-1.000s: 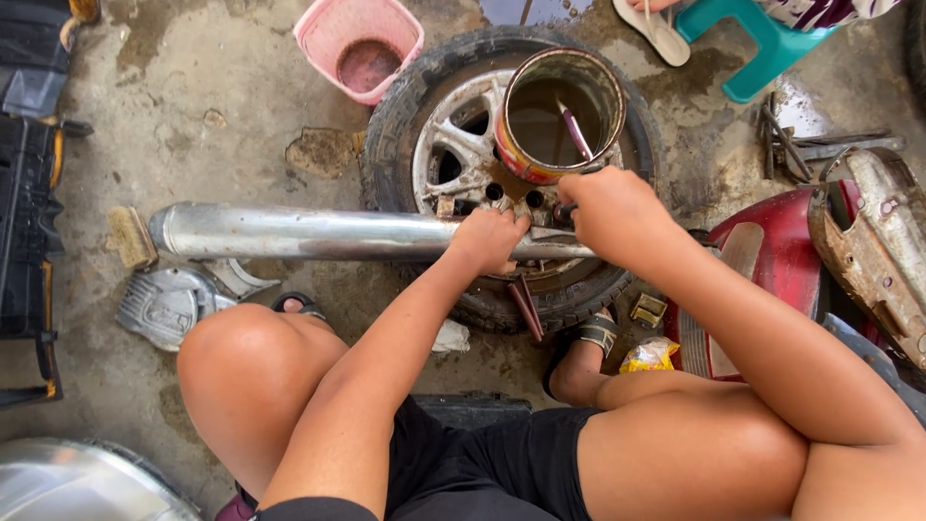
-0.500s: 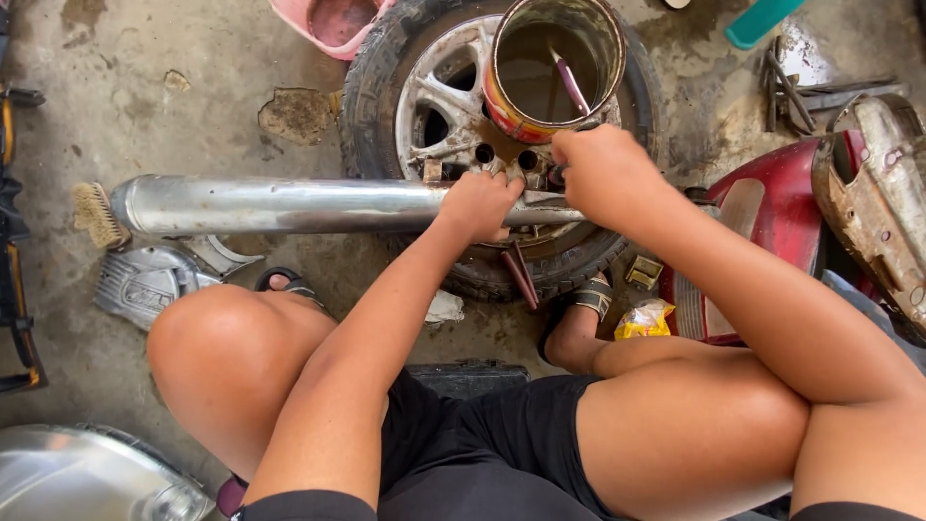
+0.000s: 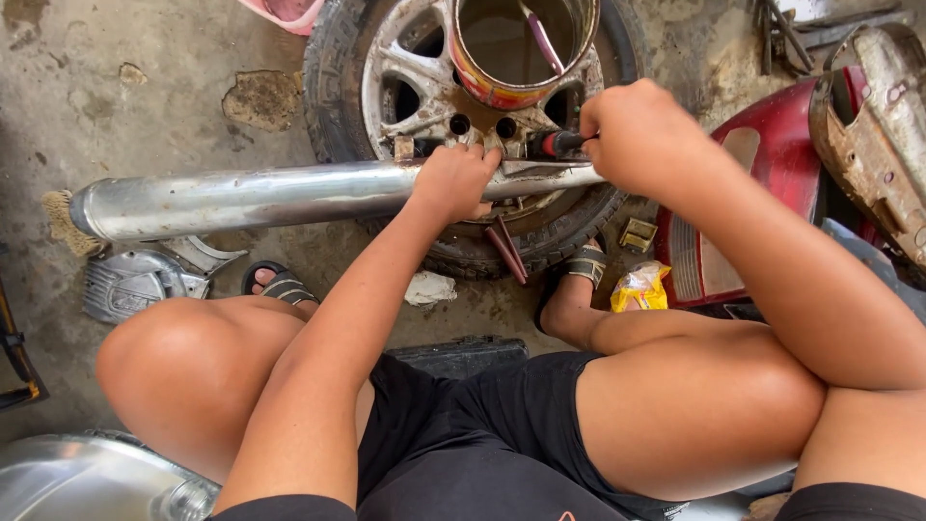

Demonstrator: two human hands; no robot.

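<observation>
A long silver exhaust pipe (image 3: 260, 198) lies across a car wheel with tyre (image 3: 338, 68) on the concrete floor. My left hand (image 3: 453, 181) grips the pipe near its right end. My right hand (image 3: 641, 135) is closed on a tool with a black and red handle (image 3: 555, 143), pressed against the pipe's end fitting. A round metal tin (image 3: 516, 53) with a stick in it stands on the wheel's hub. I squat with both knees up.
A red body panel (image 3: 762, 174) and a rusty metal part (image 3: 873, 145) lie to the right. A grey engine cover (image 3: 130, 285) sits at left, a yellow packet (image 3: 639, 287) by my right foot, a pink tub (image 3: 285, 12) at the top edge, a shiny metal part (image 3: 87, 482) at lower left.
The view has moved closer and downward on the wheel and pipe. My hands stay on the pipe and tool; the tool's handle now shows beside my right hand.
</observation>
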